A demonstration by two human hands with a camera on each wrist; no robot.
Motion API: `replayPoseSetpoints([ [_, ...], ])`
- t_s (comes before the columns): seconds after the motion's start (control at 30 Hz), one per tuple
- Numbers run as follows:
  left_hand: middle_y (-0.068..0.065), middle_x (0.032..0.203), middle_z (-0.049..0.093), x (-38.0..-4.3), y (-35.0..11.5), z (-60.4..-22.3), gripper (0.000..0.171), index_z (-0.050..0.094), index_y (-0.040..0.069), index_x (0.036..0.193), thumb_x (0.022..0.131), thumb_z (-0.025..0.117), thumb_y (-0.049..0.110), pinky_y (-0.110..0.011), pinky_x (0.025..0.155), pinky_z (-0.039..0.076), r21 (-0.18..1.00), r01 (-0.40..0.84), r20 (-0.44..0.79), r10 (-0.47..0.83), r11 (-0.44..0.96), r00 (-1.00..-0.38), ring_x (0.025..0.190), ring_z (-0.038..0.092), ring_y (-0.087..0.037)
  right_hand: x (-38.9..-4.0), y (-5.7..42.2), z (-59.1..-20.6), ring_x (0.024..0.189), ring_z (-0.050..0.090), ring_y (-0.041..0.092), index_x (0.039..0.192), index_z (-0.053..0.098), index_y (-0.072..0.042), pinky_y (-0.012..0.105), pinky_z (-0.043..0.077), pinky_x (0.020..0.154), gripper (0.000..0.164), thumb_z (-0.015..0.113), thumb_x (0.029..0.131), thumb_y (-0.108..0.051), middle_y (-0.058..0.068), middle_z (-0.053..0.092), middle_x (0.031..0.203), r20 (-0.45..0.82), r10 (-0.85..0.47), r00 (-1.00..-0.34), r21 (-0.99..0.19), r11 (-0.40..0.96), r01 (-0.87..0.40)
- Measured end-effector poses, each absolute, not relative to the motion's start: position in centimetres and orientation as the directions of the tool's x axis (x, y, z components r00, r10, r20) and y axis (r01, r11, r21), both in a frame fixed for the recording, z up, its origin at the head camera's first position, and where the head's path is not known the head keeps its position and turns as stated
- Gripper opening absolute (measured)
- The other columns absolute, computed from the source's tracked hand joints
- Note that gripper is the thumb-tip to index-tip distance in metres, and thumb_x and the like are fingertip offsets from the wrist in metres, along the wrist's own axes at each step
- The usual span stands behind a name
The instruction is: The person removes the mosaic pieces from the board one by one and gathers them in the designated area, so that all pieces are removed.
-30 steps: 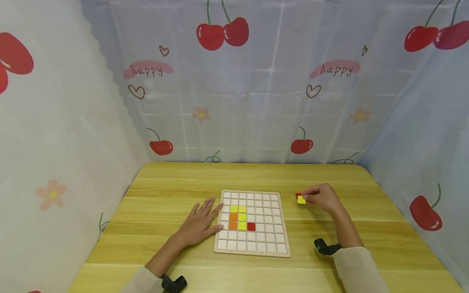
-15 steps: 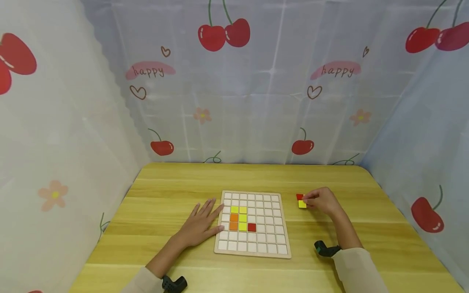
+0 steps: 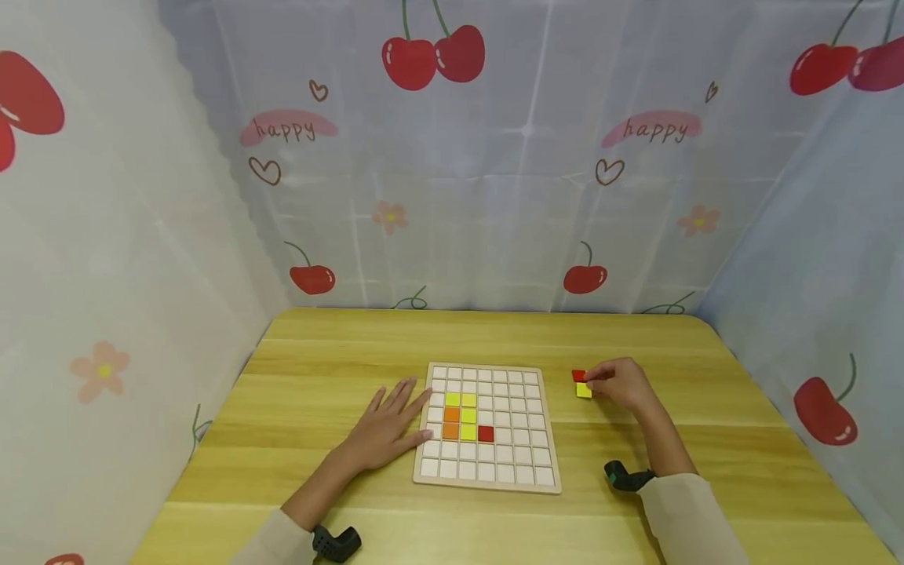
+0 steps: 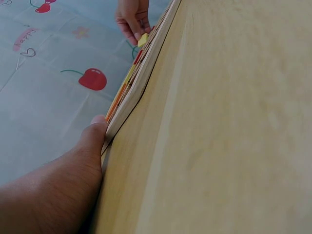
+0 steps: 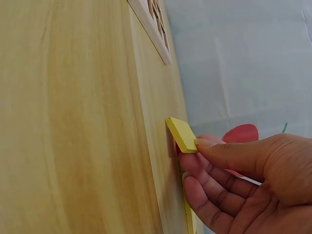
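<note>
R hand [image 3: 621, 382] pinches yellow tile [image 5: 183, 135] by one end, cd slip if grip eases; L hand [image 3: 381, 435], fingers spread straight, cd nudge grid board [image 3: 487, 485] from left.

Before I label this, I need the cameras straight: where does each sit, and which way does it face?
Head: on the head, facing forward and down at the board and table; left hand and right hand show.
Left wrist: on that wrist, facing along the board; left hand near, right hand beyond.
Right wrist: on that wrist, facing the yellow tile; right hand only.
Both wrist views share the yellow tile.
</note>
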State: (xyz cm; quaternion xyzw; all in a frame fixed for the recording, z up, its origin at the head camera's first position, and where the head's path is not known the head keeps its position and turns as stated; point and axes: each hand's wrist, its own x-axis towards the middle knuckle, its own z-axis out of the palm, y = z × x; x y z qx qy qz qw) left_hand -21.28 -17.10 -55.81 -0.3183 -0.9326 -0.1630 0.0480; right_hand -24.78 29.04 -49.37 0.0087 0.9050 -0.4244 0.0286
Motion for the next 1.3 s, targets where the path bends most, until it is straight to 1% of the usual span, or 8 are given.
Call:
replayPoseSetpoints([
  [0.1,-0.016,0.168,0.016,-21.3,-17.1,-55.9,0.075,0.025,0.019,0.163,0.103,0.043,0.06,-0.062,0.12,0.01,0.276,0.607,0.189,0.578,0.745,-0.794,0.155,0.014,-0.034,-24.7,29.0,-49.5,0.081,0.066,0.023,0.101,0.074,0.008,0.033,0.058,0.068,0.013,0.071,0.093,-0.001,0.02,0.072,0.097,-0.052,-0.008,-0.999,-0.768,0.64,0.035],
  [0.27,-0.014,0.17,0.011,-21.2,-17.1,-56.0,0.078,0.019,0.023,0.165,0.102,0.039,0.065,-0.059,0.122,0.006,0.28,0.595,0.148,0.578,0.754,-0.802,0.156,0.009,-0.03,-24.5,29.1,-49.7,0.08,0.066,0.024,0.102,0.073,0.009,0.032,0.056,0.066,0.012,0.07,0.092,0.001,0.018,0.072,0.094,-0.017,-0.013,-1.0,-0.749,0.662,0.004],
  [0.53,-0.013,0.17,0.009,-21.3,-17.0,-55.6,0.078,0.017,0.025,0.165,0.102,0.038,0.066,-0.059,0.122,0.006,0.28,0.588,0.133,0.576,0.759,-0.806,0.156,0.008,-0.03,-24.5,29.1,-49.7,0.082,0.066,0.026,0.103,0.073,0.01,0.029,0.054,0.065,0.014,0.07,0.092,0.002,0.019,0.071,0.094,0.024,-0.003,-1.0,-0.748,0.664,-0.02],
  [0.63,-0.013,0.17,0.01,-21.4,-17.0,-55.6,0.078,0.018,0.024,0.165,0.102,0.038,0.065,-0.059,0.122,0.006,0.277,0.592,0.136,0.578,0.757,-0.804,0.156,0.009,-0.031,-24.6,29.1,-49.5,0.083,0.066,0.027,0.104,0.073,0.01,0.029,0.054,0.066,0.015,0.071,0.092,0.001,0.019,0.071,0.094,0.025,-0.005,-1.0,-0.747,0.664,-0.022],
  [0.87,-0.016,0.169,0.015,-21.5,-17.1,-55.9,0.076,0.024,0.02,0.164,0.103,0.042,0.062,-0.063,0.12,0.01,0.27,0.61,0.191,0.58,0.744,-0.792,0.155,0.014,-0.034,-24.6,28.4,-48.4,0.086,0.064,0.028,0.106,0.074,0.006,0.031,0.053,0.068,0.016,0.07,0.094,-0.004,0.018,0.071,0.099,0.035,0.017,-0.999,-0.737,0.676,-0.014],
  [0.97,-0.017,0.168,0.016,-21.5,-17.2,-56.1,0.076,0.025,0.019,0.163,0.103,0.043,0.062,-0.064,0.119,0.01,0.283,0.612,0.195,0.581,0.738,-0.79,0.155,0.015,-0.036,-24.4,28.0,-47.9,0.087,0.064,0.029,0.106,0.074,0.005,0.03,0.054,0.069,0.016,0.071,0.094,-0.005,0.019,0.071,0.1,0.055,0.0,-0.999,-0.731,0.681,-0.04],
  [1.17,-0.015,0.169,0.013,-21.5,-17.2,-56.1,0.077,0.022,0.021,0.164,0.103,0.041,0.063,-0.062,0.12,0.008,0.286,0.602,0.181,0.575,0.746,-0.798,0.156,0.012,-0.032,-24.3,27.3,-46.9,0.086,0.066,0.027,0.107,0.075,0.004,0.03,0.055,0.071,0.016,0.071,0.094,-0.006,0.016,0.073,0.1,0.102,-0.038,-0.994,-0.728,0.678,-0.1],
  [1.3,-0.015,0.169,0.014,-21.5,-17.2,-56.0,0.076,0.023,0.02,0.164,0.103,0.042,0.062,-0.062,0.12,0.009,0.28,0.606,0.184,0.578,0.745,-0.795,0.155,0.013,-0.033,-24.3,26.8,-46.0,0.086,0.069,0.032,0.109,0.074,0.005,0.032,0.056,0.07,0.018,0.07,0.095,-0.007,0.015,0.074,0.096,0.109,-0.065,-0.992,-0.732,0.67,-0.124],
])
